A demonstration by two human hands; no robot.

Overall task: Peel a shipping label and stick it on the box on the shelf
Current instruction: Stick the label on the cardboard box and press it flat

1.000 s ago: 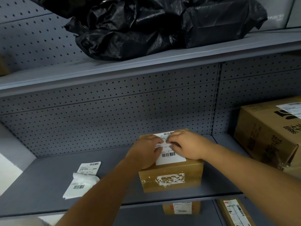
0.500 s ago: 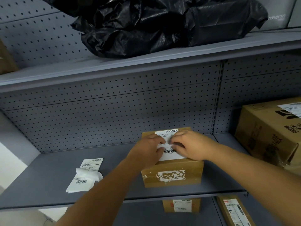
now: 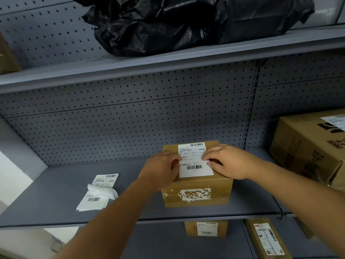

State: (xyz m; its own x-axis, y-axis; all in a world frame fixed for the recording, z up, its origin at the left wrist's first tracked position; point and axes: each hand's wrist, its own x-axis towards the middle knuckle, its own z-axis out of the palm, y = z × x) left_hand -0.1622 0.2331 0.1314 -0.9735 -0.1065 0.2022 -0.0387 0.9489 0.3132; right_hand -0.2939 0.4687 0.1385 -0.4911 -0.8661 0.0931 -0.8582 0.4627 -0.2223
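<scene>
A small brown cardboard box (image 3: 197,195) stands on the grey middle shelf (image 3: 56,199). A white shipping label (image 3: 194,159) with barcodes lies flat on the box's top. My left hand (image 3: 160,171) rests on the box's left top edge, fingertips pressing the label's left side. My right hand (image 3: 225,161) presses the label's right edge with its fingertips. Neither hand grips anything. Torn white label residue shows on the box's front face.
Spare labels and a curled backing sheet (image 3: 99,193) lie on the shelf to the left. A large cardboard box (image 3: 308,146) stands at right. A black plastic bag (image 3: 186,21) fills the upper shelf. More labelled boxes (image 3: 206,228) sit on the shelf below.
Both hands have slid apart from the label's middle toward its left and right edges, uncovering most of the label. The view has shifted slightly.
</scene>
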